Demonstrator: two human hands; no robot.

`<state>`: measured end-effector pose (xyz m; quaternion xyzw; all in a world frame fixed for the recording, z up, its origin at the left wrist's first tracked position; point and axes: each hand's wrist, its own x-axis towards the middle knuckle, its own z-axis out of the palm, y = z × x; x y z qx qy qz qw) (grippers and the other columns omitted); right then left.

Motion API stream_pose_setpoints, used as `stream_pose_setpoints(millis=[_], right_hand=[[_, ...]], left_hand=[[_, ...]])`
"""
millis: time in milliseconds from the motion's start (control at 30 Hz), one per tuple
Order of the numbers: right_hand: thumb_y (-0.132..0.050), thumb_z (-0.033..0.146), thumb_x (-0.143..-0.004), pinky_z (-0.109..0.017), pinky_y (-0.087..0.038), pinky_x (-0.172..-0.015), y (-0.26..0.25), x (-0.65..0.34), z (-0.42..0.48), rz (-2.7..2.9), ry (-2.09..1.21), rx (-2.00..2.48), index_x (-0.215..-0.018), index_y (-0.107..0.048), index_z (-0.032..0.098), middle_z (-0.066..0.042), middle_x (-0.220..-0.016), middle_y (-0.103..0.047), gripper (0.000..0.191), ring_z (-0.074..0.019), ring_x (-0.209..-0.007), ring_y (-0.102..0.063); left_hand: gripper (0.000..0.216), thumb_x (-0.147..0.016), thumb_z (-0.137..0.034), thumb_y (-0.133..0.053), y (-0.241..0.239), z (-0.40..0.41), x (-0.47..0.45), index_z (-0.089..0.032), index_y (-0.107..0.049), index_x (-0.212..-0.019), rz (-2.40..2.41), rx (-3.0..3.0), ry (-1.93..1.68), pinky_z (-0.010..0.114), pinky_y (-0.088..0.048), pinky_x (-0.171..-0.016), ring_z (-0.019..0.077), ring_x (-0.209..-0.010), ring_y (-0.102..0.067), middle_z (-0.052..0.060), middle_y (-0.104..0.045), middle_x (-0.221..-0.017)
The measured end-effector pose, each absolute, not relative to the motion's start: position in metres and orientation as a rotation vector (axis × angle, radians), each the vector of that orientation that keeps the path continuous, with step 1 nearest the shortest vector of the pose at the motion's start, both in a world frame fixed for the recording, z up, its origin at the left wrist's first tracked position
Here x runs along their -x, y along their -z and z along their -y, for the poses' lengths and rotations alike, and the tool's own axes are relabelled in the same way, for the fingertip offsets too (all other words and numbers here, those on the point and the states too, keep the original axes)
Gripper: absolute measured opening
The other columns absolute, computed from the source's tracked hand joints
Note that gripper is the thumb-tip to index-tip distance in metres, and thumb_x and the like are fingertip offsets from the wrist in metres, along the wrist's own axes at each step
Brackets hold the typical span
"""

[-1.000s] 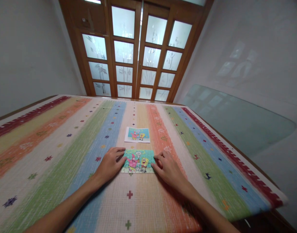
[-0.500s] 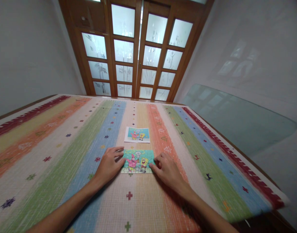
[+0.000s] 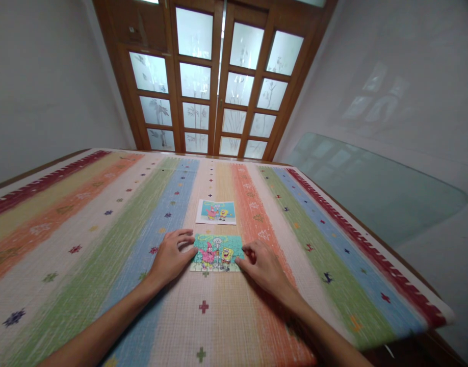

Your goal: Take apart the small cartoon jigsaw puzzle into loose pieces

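Observation:
A jigsaw puzzle [image 3: 217, 253] lies flat on the tablecloth, its pieces joined into a cartoon picture with a pink figure, a pale figure and a yellow one. At its left edge is my left hand [image 3: 175, 257], fingers bent and thumb against the border. My right hand [image 3: 262, 262] grips the right edge between thumb and curled index finger. Just beyond the puzzle lies a white-bordered picture card [image 3: 217, 212] with a similar cartoon scene; neither hand touches it.
A striped tablecloth [image 3: 173, 300] in several colours covers the large table. Past its far edge stand wooden doors [image 3: 218, 92] with frosted panes. Along the right wall is a greenish glass-like panel [image 3: 371, 188].
The jigsaw puzzle and my left hand have shifted very slightly away from me. My right hand keeps its place at the right edge, and the picture card has not moved.

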<state>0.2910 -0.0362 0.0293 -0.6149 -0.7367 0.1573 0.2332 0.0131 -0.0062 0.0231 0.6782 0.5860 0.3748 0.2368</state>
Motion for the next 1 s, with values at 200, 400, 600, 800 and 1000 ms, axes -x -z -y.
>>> stream_pose_setpoints(millis=[200, 400, 600, 800, 1000], right_hand=[[-0.072, 0.029, -0.085, -0.034, -0.045, -0.075, -0.031, -0.290, 0.037, 2.039, -0.405, 1.692, -0.091, -0.072, 0.014, -0.009, -0.089, -0.069, 0.016, -0.0240, -0.083, -0.063], [-0.071, 0.023, -0.087, -0.033, -0.044, -0.075, -0.038, -0.292, 0.029, 2.140, -0.330, 1.731, -0.087, -0.074, 0.014, -0.008, -0.086, -0.068, 0.010, -0.0234, -0.082, -0.062], [-0.065, 0.022, -0.093, -0.034, -0.047, -0.087, -0.047, -0.273, 0.016, 2.294, -0.361, 1.422, -0.107, -0.074, 0.015, -0.011, -0.102, -0.068, 0.019, -0.0229, -0.097, -0.063], [-0.063, 0.021, -0.096, -0.034, -0.047, -0.090, -0.045, -0.231, -0.009, 2.411, -0.416, 1.169, -0.120, -0.073, 0.017, -0.009, -0.106, -0.066, 0.026, -0.0215, -0.101, -0.061], [-0.065, 0.019, -0.097, -0.033, -0.046, -0.087, -0.034, -0.207, -0.026, 2.445, -0.397, 1.163, -0.115, -0.075, 0.017, -0.008, -0.103, -0.064, 0.021, -0.0209, -0.096, -0.060]], left_hand=[[0.028, -0.070, -0.041, -0.066, -0.027, 0.008, -0.016, -0.020, -0.078, -0.086, -1.643, -1.809, -1.029, 0.048, -0.054, -0.097, 0.0310, -0.097, -0.069, 0.010, -0.079, -0.095], [0.028, -0.070, -0.044, -0.064, -0.030, 0.007, -0.018, -0.021, -0.073, -0.082, -1.639, -1.753, -1.004, 0.040, -0.055, -0.083, 0.0262, -0.080, -0.068, 0.006, -0.074, -0.082], [0.029, -0.069, -0.042, -0.063, -0.030, 0.006, -0.019, -0.020, -0.068, -0.087, -1.574, -1.709, -1.037, 0.039, -0.056, -0.081, 0.0249, -0.079, -0.069, 0.006, -0.075, -0.084], [0.029, -0.072, -0.041, -0.063, -0.026, 0.006, -0.018, -0.020, -0.069, -0.091, -1.557, -1.761, -1.051, 0.039, -0.056, -0.082, 0.0247, -0.078, -0.070, 0.005, -0.075, -0.083], [0.030, -0.077, -0.043, -0.061, -0.024, 0.004, -0.016, -0.019, -0.072, -0.092, -1.577, -1.783, -1.023, 0.040, -0.056, -0.085, 0.0252, -0.081, -0.071, 0.007, -0.077, -0.086]])
